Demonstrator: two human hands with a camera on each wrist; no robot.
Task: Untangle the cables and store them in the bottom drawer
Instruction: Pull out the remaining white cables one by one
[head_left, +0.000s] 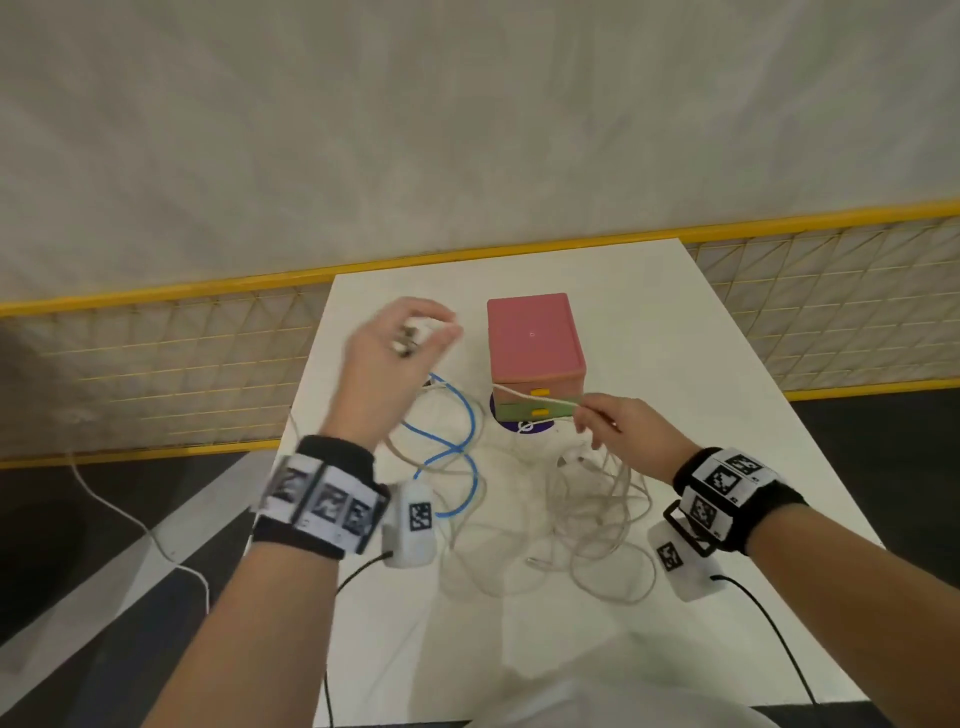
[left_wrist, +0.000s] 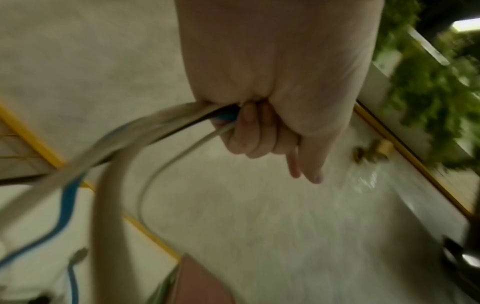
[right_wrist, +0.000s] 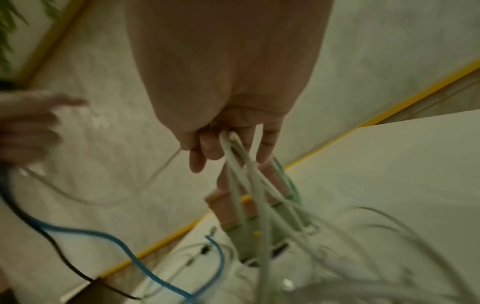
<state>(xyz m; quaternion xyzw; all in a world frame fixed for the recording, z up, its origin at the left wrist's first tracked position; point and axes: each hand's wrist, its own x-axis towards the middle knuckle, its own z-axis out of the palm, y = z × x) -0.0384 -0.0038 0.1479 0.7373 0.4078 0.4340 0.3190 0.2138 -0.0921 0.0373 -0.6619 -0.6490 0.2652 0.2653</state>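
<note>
Curled around a bundle of white and blue cables (left_wrist: 145, 131), the left hand (head_left: 400, 343) lifts them above the white table (head_left: 701, 415). Right hand (head_left: 618, 431) pinches white strands (right_wrist: 241, 164). Most cables lie tangled mid-table; the small pink-and-green drawer unit (head_left: 535, 343) near the far edge appears closed. Untangling is unfinished; nothing is stored.

- White table (head_left: 675, 374) on a dark floor (head_left: 62, 545).
- Yellow-framed mesh fence (head_left: 156, 358) behind it.
- Pale sheeting (head_left: 467, 119) above.
- Green foliage (left_wrist: 428, 92) nearby.

Loose cables (head_left: 582, 525) sprawl before the drawer box (head_left: 535, 358); the surface (head_left: 727, 395) right of it lies open.
</note>
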